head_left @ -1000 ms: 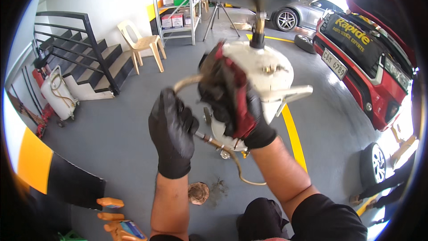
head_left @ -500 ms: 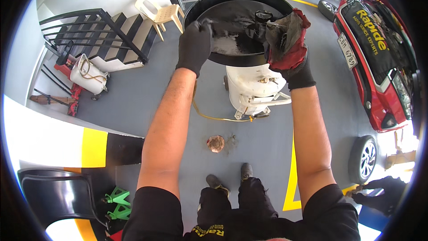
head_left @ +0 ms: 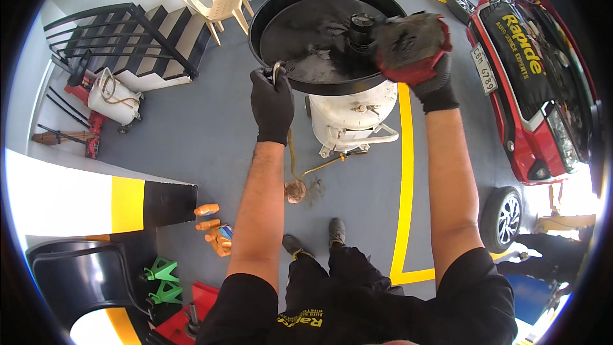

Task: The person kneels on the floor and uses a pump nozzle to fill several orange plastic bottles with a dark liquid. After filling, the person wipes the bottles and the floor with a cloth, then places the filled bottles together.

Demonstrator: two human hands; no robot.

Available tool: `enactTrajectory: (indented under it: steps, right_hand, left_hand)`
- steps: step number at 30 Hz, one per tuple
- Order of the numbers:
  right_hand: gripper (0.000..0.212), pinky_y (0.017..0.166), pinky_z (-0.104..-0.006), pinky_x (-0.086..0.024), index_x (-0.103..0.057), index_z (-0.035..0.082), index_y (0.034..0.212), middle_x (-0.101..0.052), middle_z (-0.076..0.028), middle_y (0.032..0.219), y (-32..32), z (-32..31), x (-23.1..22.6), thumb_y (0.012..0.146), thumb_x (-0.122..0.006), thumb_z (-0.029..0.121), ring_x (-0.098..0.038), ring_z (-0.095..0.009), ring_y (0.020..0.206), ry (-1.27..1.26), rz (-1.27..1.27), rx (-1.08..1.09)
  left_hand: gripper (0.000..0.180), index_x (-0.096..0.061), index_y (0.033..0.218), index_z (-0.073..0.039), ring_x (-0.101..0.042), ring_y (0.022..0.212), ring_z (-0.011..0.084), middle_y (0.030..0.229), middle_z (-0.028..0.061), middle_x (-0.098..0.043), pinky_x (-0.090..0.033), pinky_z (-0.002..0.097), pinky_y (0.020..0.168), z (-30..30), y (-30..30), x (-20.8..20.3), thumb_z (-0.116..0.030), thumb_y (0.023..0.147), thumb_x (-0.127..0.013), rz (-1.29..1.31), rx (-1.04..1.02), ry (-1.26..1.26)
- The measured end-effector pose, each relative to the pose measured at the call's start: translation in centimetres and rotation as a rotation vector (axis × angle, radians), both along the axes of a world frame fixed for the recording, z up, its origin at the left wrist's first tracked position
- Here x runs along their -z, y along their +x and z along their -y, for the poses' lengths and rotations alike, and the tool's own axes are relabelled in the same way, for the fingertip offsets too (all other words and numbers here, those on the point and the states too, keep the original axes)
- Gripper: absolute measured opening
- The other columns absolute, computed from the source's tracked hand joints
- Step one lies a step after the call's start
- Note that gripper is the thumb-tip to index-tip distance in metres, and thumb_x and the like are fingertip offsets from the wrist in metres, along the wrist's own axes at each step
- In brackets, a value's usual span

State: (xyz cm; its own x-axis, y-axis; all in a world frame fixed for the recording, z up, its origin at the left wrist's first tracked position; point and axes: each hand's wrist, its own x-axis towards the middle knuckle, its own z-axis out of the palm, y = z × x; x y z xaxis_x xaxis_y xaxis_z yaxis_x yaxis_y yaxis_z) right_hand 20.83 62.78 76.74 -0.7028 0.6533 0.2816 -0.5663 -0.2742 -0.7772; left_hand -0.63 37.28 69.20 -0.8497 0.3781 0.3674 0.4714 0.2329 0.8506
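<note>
A wide black round drain pan (head_left: 313, 25), smeared with dark wet grime, sits above a white wheeled tank (head_left: 351, 115). My left hand (head_left: 273, 103), in a black glove, closes around a curved metal piece (head_left: 278, 71) at the pan's near-left rim. A yellowish hose (head_left: 292, 153) hangs below that hand and loops to the tank's base. My gloved right hand (head_left: 437, 86) grips a bunched red rag (head_left: 415, 45), blackened on its face, at the pan's right rim. Beside the rag, a black cylindrical piece (head_left: 362, 30) stands in the pan.
On the floor below lies a round brownish object (head_left: 295, 191) beside a dark stain. Orange bottles (head_left: 207, 209) and green jack stands (head_left: 163, 268) are at lower left. A red car (head_left: 533, 83) and a loose wheel (head_left: 501, 220) stand right; a beige chair (head_left: 220, 7) stands far left.
My left hand has come down from inside the pan to its near rim and now grips the curved metal piece. The rag has moved right, off the black cylinder. The view has shifted.
</note>
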Motion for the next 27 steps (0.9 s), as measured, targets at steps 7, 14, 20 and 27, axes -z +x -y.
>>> enactTrajectory:
  steps: [7,14,20,27]
  right_hand:
    - [0.045,0.109,-0.0488,-0.056,-0.062,0.001,0.138,-0.071,-0.015,0.133,0.4,-5.8,-2.9,0.114,-0.049,0.036,-0.07,-0.032,0.12,0.158,-0.111,-0.144]
    - [0.047,0.117,-0.0518,-0.049,-0.058,0.0,0.145,-0.065,-0.018,0.144,-1.1,-5.7,1.6,0.114,-0.049,0.034,-0.064,-0.036,0.131,-0.142,-0.38,-0.443]
    - [0.048,0.114,-0.0468,-0.051,-0.059,0.001,0.146,-0.066,-0.016,0.143,-1.5,-1.8,2.3,0.113,-0.053,0.035,-0.066,-0.033,0.127,-0.059,-0.156,-0.063]
    - [0.035,0.072,-0.0359,-0.06,-0.07,0.007,0.126,-0.074,-0.01,0.102,-3.8,-2.3,0.1,0.105,-0.066,0.034,-0.072,-0.023,0.087,1.046,0.274,0.297]
  left_hand:
    - [0.037,-0.058,0.114,0.002,-0.068,0.096,0.0375,0.106,0.0225,-0.067,-0.054,0.0456,0.086,2.7,0.5,0.8,-0.032,0.104,-0.069,-0.092,0.022,0.013]
    - [0.047,-0.059,0.124,0.004,-0.064,0.103,0.0377,0.113,0.0222,-0.064,-0.052,0.0458,0.093,11.0,1.5,8.7,-0.033,0.1,-0.074,0.178,-0.042,-0.033]
    - [0.047,-0.061,0.123,0.004,-0.063,0.11,0.0449,0.118,0.026,-0.065,-0.052,0.0509,0.096,22.9,8.4,20.7,-0.034,0.099,-0.076,-0.015,0.139,-0.511]
    - [0.055,-0.066,0.118,0.003,-0.066,0.11,0.0464,0.115,0.0268,-0.07,-0.054,0.0546,0.098,47.0,23.7,32.1,-0.047,0.096,-0.071,0.459,0.285,-1.079]
